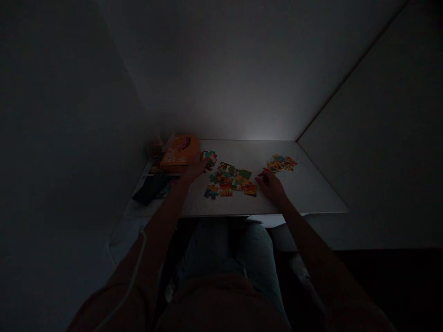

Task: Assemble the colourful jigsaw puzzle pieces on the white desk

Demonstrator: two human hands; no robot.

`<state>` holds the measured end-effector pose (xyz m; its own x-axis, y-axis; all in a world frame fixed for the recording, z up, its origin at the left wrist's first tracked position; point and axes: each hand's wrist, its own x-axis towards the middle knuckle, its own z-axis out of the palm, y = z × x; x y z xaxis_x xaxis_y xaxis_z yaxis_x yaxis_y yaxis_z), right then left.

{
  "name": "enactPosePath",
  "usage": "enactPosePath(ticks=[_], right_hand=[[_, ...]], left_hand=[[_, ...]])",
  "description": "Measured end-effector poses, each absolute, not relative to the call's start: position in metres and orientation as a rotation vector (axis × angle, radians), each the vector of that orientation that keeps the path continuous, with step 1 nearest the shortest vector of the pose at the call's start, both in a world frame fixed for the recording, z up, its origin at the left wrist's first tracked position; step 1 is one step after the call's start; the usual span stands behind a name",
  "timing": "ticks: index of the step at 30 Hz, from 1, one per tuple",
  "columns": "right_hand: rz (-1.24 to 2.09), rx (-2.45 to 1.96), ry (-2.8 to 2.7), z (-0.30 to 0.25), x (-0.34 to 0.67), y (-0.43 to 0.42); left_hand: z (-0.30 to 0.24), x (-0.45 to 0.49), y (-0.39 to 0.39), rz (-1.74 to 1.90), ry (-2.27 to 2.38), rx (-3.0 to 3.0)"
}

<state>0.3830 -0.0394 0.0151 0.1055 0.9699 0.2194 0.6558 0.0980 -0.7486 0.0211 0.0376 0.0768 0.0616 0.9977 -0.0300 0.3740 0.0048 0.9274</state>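
The scene is very dim. Colourful jigsaw pieces (232,179) lie partly joined in the middle of a white table (311,193). My left hand (195,169) reaches toward a small joined clump of pieces (209,157) beside an orange puzzle box (180,151); its fingertips touch or pinch the clump. My right hand (271,183) rests on the table right of the central pieces, fingers curled at a reddish piece (263,172). A loose pile of pieces (282,163) lies farther right.
A dark flat object (151,188) lies at the table's left edge below the box. Walls close in on the left, back and right. My lap sits under the table's near edge, and a white cord runs along my left arm.
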Motion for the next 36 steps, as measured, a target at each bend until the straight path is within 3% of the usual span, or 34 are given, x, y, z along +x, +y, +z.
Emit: enactPosePath(ticks=[6, 14, 36], right_hand=[[0.572, -1.515, -1.631, 0.029, 0.333, -0.05], [0.858, -1.335, -1.75, 0.043, 0.22, -0.036], [0.919, -1.378, -1.538, 0.043, 0.242, -0.016]], left_hand=[[0.04, -0.002, -0.025, 0.96, 1.412, 1.409], [0.025, -0.011, -0.042, 0.978, 1.248, 1.405], [0.022, -0.014, -0.041, 0.993, 1.243, 1.311]])
